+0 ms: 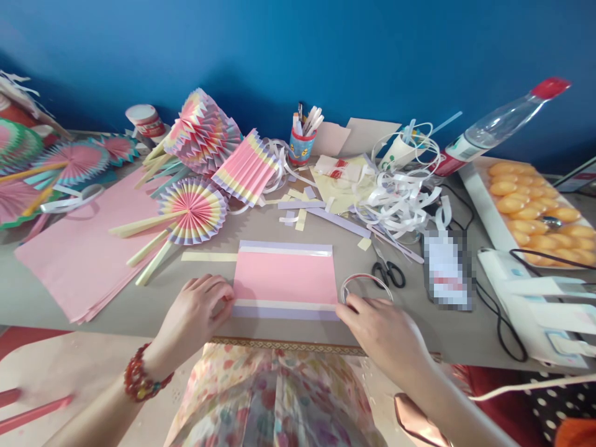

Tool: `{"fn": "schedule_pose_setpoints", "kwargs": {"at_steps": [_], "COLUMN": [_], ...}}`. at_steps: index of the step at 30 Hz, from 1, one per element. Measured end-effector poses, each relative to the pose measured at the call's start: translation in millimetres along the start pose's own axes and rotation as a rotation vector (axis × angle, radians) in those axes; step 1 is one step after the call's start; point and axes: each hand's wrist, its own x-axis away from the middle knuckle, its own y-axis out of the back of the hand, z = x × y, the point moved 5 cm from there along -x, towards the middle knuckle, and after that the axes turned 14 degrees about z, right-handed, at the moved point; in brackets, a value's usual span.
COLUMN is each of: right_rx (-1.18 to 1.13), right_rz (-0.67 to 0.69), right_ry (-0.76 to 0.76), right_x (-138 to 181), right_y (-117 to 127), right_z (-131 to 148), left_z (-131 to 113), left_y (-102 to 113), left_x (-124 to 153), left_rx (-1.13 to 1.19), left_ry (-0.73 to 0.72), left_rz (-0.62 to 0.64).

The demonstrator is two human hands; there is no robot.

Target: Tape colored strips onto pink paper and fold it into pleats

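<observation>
A pink paper sheet (285, 278) with pale yellow and lilac stripes along its far and near edges lies flat on the grey table (195, 304) before me. My left hand (198, 313) pinches the sheet's near left corner, fingers curled. My right hand (384, 332) presses its fingertips on the near right corner, fingers together. A roll of tape (365, 287) lies just beyond my right hand.
Black scissors (388, 272) lie right of the sheet. Folded paper fans (193, 211) and a stack of pink sheets (79, 248) sit on the left. White paper strips (400, 195), a pen cup (300, 146), a plastic bottle (498, 130) and a tray of orange pieces (535, 205) stand behind and right.
</observation>
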Motion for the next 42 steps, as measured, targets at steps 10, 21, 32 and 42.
{"fn": "schedule_pose_setpoints", "kwargs": {"at_steps": [10, 21, 32, 42], "right_rx": [-0.006, -0.003, 0.009, -0.021], "right_rz": [0.086, 0.067, 0.06, 0.035], "right_ry": [-0.03, -0.059, -0.085, -0.1], "right_x": [-2.2, -2.8, -3.9, -2.0], "right_y": [0.2, 2.3, 11.7, 7.6], "right_z": [-0.2, -0.6, 1.2, -1.0], "left_z": [-5.5, 5.7, -90.7, -127.3], "left_y": [3.5, 1.9, -1.6, -41.9], "left_x": [-1.7, 4.7, -22.9, -71.9], "left_rx": [-0.069, -0.02, -0.161, -0.387], "left_ry": [0.036, 0.095, -0.683, -0.935], "left_rz": [-0.011, -0.019, 0.066, 0.022]}}
